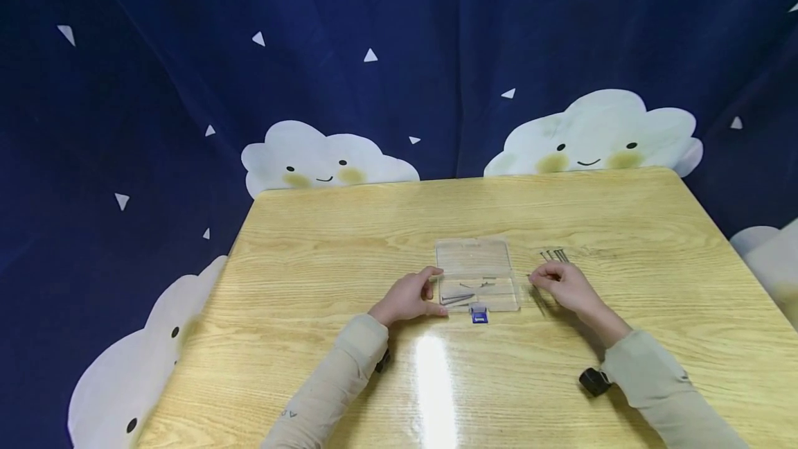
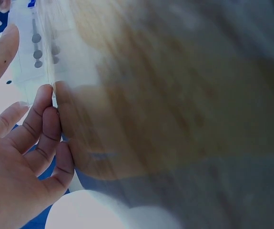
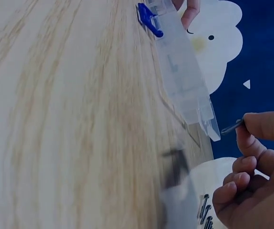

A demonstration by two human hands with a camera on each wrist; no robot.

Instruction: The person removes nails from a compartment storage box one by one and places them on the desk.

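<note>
A clear plastic box (image 1: 479, 299) lies on the table with its lid (image 1: 472, 257) folded back and a blue latch (image 1: 479, 315) at the front. Long nails (image 1: 458, 298) lie in its front compartment, and smaller metal pieces (image 1: 488, 284) sit behind them. My left hand (image 1: 408, 296) holds the box's left end, thumb at the front corner and index finger further back. Beyond the box's right end, my right hand (image 1: 566, 287) pinches a dark nail (image 3: 232, 127) between thumb and index finger. Its tip is close to the box's corner in the right wrist view.
Several loose nails (image 1: 555, 256) lie on the wooden table (image 1: 349, 227) behind my right hand. More nails (image 1: 537, 301) lie between that hand and the box. A dark blue curtain (image 1: 399, 19) with clouds and triangles hangs behind the table.
</note>
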